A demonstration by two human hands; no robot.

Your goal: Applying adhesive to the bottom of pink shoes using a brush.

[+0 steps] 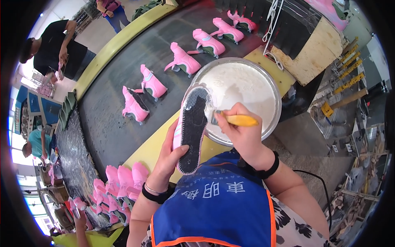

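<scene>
— Why is the pink shoe with the black textured sole (191, 128) turned bottom-up?

— So the sole faces the yellow-handled brush (235, 120). The left hand (168, 158) is clamped round its near heel end, toe pointing far, over the round metal basin of white glue (242, 96).

— And the brush?

— The right hand (242, 133) is closed round its handle, bristles just right of the sole's edge.

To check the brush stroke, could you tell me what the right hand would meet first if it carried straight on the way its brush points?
Most likely the upturned shoe sole, held by the left hand; the right hand points its brush leftward at it.
</scene>
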